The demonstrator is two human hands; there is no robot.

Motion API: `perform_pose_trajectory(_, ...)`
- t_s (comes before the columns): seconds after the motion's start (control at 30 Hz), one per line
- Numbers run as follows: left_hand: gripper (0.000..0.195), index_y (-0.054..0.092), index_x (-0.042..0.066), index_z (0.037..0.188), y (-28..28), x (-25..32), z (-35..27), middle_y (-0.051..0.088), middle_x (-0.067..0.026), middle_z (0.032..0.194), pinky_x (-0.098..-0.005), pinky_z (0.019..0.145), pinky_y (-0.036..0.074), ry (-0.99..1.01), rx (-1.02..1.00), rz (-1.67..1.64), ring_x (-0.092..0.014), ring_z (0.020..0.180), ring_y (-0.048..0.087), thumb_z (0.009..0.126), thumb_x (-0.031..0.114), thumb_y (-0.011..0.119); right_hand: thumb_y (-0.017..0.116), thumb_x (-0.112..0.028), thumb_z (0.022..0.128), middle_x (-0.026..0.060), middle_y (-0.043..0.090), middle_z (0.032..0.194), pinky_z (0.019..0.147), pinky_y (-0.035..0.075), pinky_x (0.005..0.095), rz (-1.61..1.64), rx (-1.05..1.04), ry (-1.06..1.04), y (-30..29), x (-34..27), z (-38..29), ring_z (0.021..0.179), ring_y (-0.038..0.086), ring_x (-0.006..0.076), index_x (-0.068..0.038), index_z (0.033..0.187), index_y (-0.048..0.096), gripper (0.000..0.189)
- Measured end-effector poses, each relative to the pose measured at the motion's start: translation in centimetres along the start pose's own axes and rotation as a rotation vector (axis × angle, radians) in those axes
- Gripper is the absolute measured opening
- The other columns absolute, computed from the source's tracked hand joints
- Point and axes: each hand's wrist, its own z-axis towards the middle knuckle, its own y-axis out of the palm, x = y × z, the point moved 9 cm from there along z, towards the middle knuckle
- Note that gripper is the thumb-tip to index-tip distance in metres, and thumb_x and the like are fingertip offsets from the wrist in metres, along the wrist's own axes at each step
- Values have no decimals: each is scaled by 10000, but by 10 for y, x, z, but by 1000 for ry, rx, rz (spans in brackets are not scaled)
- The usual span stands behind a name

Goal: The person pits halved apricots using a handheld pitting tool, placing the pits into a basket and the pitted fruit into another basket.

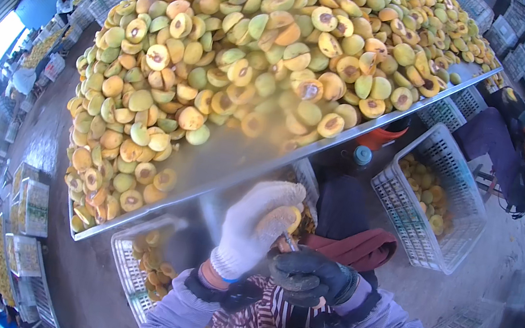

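Observation:
My left hand, in a white knit glove, is curled around a piece of yellow stone fruit, mostly covered by the fingers. Just below it, my right hand wears a dark glove and grips a small tool with a metal shaft. The tool's tip is close to the fruit; whether they touch, I cannot tell. Beyond both hands, a large heap of halved peaches or apricots, many with the pit side showing, covers much of a metal-edged table.
Plastic crates holding fruit stand at my left and right. Part of another crate shows beneath the table edge, near a blue-lidded container. At right sits a person's leg. Other people and stacked crates line the left background.

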Motion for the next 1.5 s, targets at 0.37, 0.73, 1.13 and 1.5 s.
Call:
perform_pose_trajectory(0.37,213,597,10,1063,6,-6,1,601,-85,913,-238,554,491,-60,-193,-169,-114,605,601,870,100,605,397,-304,965,-61,323,430,293,233,220,126,-186,66,10,13,4,310,286,57,-143,581,449,420)
perform_pose_trajectory(0.73,312,575,-56,1074,-1,21,-6,584,-101,973,-259,647,485,282,-205,-40,-164,744,600,928,214,521,391,-286,970,-47,324,408,277,248,225,116,-188,128,23,19,7,299,284,73,-133,538,400,458)
perform_pose_trajectory(1.13,429,521,-22,1099,-4,-36,-17,594,-130,932,-321,634,546,-142,296,-989,-234,743,622,925,370,510,443,-279,964,-6,407,560,299,281,215,-185,-184,-106,-4,9,15,367,351,64,-41,956,502,246)
perform_pose_trajectory(1.5,431,539,32,1119,-145,-64,-83,601,-71,919,-202,446,409,63,966,-640,-167,743,608,953,416,436,522,-177,925,-13,415,453,304,293,222,-577,143,-126,8,-16,29,308,352,63,-44,819,489,173)
